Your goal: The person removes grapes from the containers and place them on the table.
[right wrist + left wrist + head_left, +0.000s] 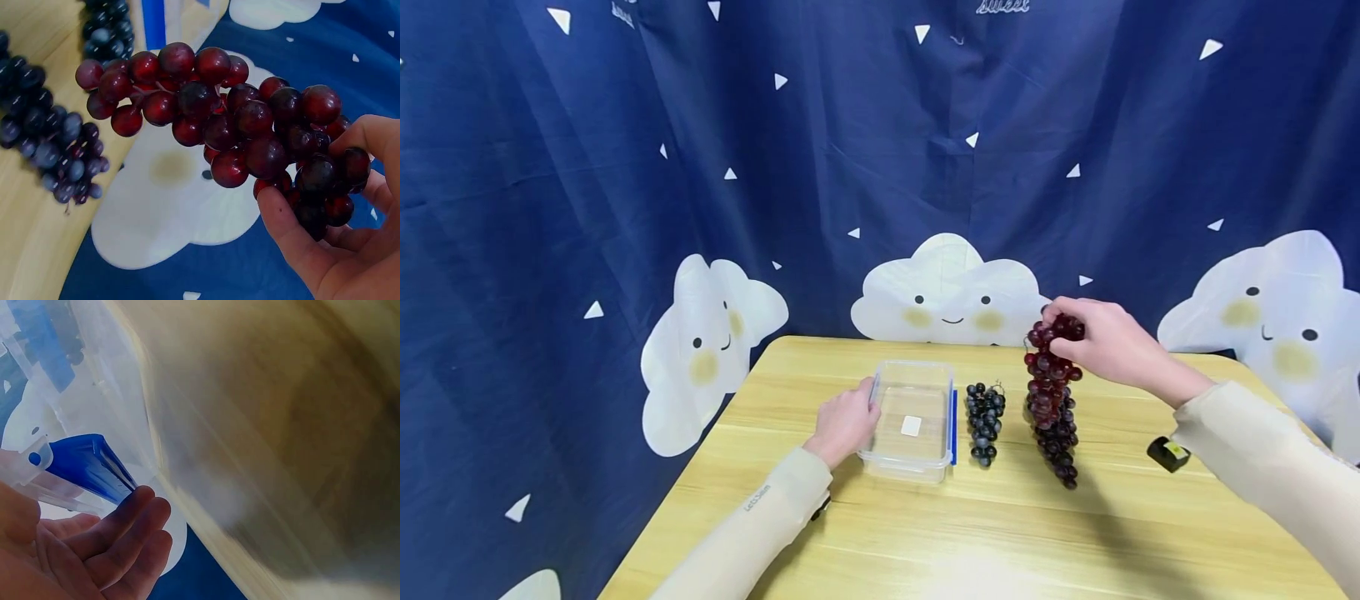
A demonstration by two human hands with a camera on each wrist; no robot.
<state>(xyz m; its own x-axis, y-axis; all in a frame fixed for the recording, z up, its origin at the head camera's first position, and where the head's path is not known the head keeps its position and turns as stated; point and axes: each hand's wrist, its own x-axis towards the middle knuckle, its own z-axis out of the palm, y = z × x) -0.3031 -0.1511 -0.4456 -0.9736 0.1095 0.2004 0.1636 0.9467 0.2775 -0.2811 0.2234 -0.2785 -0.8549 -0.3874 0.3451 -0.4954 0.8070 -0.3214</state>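
My right hand [1108, 342] pinches a bunch of dark red grapes [1047, 379] near its top, and the bunch hangs above the table. In the right wrist view, thumb and fingers press on the red grapes [250, 125] from both sides. Behind and below it lies a dark purple bunch [1062, 454], partly covered. Left of that is a smaller bunch of black grapes [983, 421]. My left hand [846, 421] grips the left wall of a clear plastic container [917, 461]. Its fingers curl by a blue latch [94, 465] in the left wrist view.
The pale wooden table [880, 533] ends at a blue curtain [925, 167] printed with white clouds and triangles. A blue latch [954, 427] sticks up on the container's right side. Beside the right sleeve is a small black device [1168, 453] with a yellow mark.
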